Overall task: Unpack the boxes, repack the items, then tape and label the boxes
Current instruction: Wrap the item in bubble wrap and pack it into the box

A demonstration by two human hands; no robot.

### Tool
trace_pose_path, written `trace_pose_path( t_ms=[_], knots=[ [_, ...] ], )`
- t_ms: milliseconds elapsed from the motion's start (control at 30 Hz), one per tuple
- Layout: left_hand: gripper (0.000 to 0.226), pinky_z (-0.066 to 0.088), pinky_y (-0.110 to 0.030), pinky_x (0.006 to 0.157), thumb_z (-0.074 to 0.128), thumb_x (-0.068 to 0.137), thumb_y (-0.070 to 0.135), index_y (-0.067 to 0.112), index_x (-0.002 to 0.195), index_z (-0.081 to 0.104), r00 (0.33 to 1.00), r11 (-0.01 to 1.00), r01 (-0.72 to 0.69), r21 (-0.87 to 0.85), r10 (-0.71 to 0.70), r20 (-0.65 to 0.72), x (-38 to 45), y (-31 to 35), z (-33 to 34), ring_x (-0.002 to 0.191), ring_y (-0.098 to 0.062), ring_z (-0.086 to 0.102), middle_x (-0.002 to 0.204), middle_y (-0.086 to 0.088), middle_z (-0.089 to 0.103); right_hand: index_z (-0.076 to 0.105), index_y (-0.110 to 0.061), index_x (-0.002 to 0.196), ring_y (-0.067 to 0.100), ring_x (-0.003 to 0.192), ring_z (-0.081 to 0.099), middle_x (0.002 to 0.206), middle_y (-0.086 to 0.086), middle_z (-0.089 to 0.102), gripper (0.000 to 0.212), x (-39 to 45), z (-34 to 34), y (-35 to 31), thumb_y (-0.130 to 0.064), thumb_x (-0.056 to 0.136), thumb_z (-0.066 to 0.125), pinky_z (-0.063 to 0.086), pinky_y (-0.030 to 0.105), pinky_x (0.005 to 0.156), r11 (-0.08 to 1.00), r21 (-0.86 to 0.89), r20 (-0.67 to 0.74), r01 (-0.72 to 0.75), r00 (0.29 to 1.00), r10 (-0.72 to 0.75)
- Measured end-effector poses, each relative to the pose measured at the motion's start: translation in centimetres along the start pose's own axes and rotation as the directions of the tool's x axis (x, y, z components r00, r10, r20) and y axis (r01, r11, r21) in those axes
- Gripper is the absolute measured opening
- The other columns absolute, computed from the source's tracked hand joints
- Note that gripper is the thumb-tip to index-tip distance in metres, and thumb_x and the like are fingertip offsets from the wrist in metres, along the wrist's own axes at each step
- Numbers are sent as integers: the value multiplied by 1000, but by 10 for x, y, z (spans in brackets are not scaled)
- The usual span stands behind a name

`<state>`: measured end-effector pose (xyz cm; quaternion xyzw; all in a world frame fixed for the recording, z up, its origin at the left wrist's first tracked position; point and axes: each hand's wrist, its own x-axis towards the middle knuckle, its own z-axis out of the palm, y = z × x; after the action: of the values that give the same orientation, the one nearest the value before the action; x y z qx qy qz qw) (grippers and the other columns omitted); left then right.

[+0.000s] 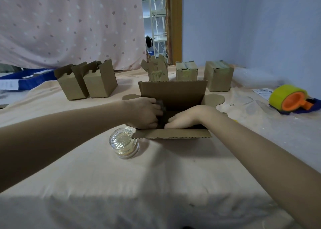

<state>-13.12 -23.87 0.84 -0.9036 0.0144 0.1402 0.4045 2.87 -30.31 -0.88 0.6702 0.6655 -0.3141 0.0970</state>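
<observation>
An open cardboard box [173, 91] stands in the middle of the cloth-covered table [156, 176], all its flaps spread out. My left hand [144, 112] reaches over the box's left side and grips a dark grey item [160, 103] at the opening. My right hand [185, 117] reaches down inside the box; its fingertips are hidden in the dark interior. A clear glass jar [124, 142] stands on the cloth just left of the box's near flap.
Two open small boxes [86, 82] stand at the back left. One open box [157, 70] and two taped boxes [203, 74] stand behind the big box. A yellow and orange tape dispenser [291, 100] and a label sheet [263, 92] lie at the right. A blue bin [26, 81] is far left.
</observation>
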Motion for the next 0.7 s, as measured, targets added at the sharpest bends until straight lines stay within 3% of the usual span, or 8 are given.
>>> trace_pose_path(
  t_ms=[100,200,300,367,500,533,600,700],
  knots=[
    [48,30,-34,98,28,97,31,20,80,71,964,997,-3,-83,-19,-264,-20,-2,5,86,-17,64,76,6,68,16,-27,152,28,132,41,153,5,30,62,0,-4,3,-44,97,40,35,41,110,1000,8,-46,24,999,-24],
    [55,20,-41,111,23,101,44,22,90,72,974,974,20,-224,-70,-216,-43,5,-7,103,-13,61,89,7,71,3,-34,152,26,133,40,156,4,25,67,4,-5,4,-37,99,44,34,37,110,996,29,-84,88,993,-86],
    [79,11,-39,115,21,90,72,13,116,67,985,976,72,-204,-102,-137,-55,20,-4,127,-16,49,121,-1,65,5,-30,153,24,132,40,153,5,31,68,8,-5,3,-32,99,46,37,29,103,993,-2,-125,120,985,-119],
    [92,6,-38,116,22,81,82,10,123,62,993,975,84,-205,-98,-64,-55,25,0,132,-20,44,130,-5,60,7,-28,153,23,131,41,154,5,30,67,9,-4,1,-29,99,46,38,27,102,989,-41,-156,140,977,-145],
    [66,15,-40,113,38,78,70,19,109,68,985,989,45,-138,-67,-158,-50,22,3,112,-21,59,106,1,69,20,-27,152,24,101,60,131,6,50,58,13,-1,-5,-27,99,44,52,40,93,985,-46,-175,168,969,-174],
    [58,17,-40,110,42,75,62,21,105,69,982,991,17,-131,-41,-187,-48,22,3,106,-21,62,100,2,69,25,-25,151,25,101,60,129,6,52,55,14,-1,-4,-26,99,43,51,40,93,983,-40,-194,177,964,-182],
    [50,22,-39,105,52,64,53,25,102,70,979,993,-26,-111,3,-202,-44,22,3,99,-25,63,94,0,68,30,-21,149,23,124,49,144,6,44,52,14,-2,0,-25,99,43,39,35,107,981,-62,-217,185,957,-194],
    [53,22,-42,106,62,56,52,30,104,68,991,999,20,-44,-25,-134,-42,17,2,113,-30,58,102,-6,68,15,-23,153,21,129,43,147,4,39,63,11,4,5,-24,98,46,36,30,106,977,-116,-201,179,959,-200]
  ],
)
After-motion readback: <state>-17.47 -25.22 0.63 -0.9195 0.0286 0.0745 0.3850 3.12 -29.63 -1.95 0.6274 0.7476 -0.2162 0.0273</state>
